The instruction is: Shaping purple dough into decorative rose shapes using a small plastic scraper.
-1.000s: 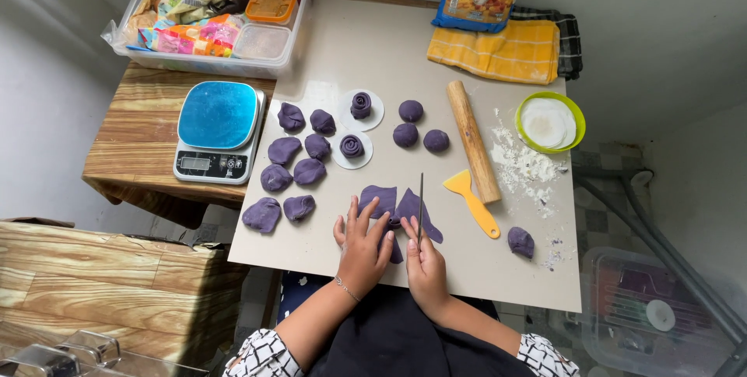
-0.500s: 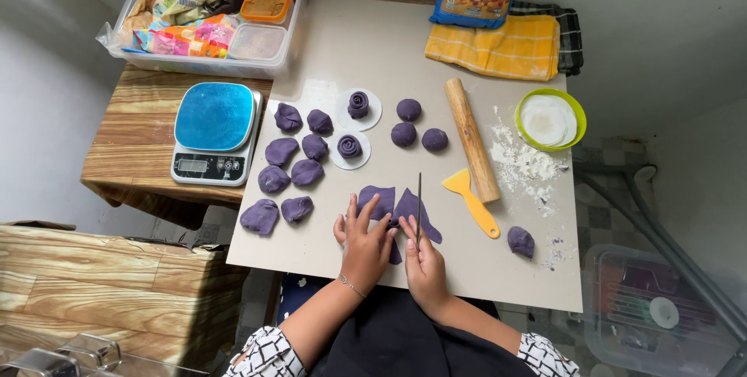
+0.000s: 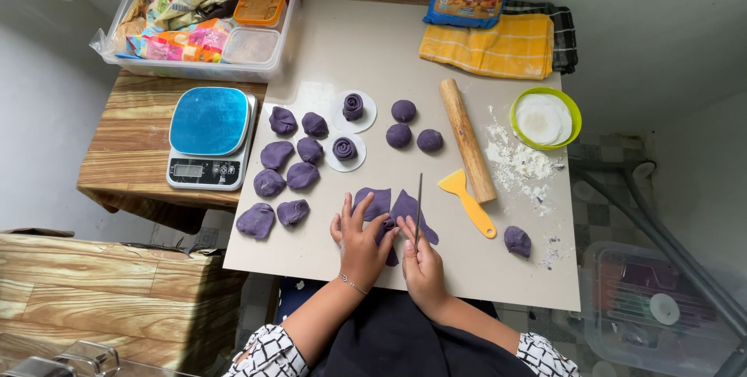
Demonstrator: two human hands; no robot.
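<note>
Flattened purple dough pieces [image 3: 395, 207] overlap near the front edge of the beige table [image 3: 350, 58]. My left hand [image 3: 359, 241] presses its spread fingers on their left side. My right hand [image 3: 421, 263] grips a thin metal skewer [image 3: 419, 207] standing upright over the dough. Several purple dough lumps [image 3: 285, 171] lie to the left. Two rolled dough spirals [image 3: 345, 148] sit on white paper rounds, and three dough balls [image 3: 399, 135] lie beyond them.
A wooden rolling pin [image 3: 467, 140], a yellow scraper [image 3: 468, 202], spilled flour [image 3: 520, 165] and a green bowl [image 3: 545, 118] occupy the right side. One dough lump [image 3: 517, 240] lies near the right edge. A digital scale [image 3: 210, 137] sits left, a plastic bin [image 3: 204, 19] behind it.
The skewer in my right hand has shifted slightly to the right over the dough. My left hand stays on the dough pieces.
</note>
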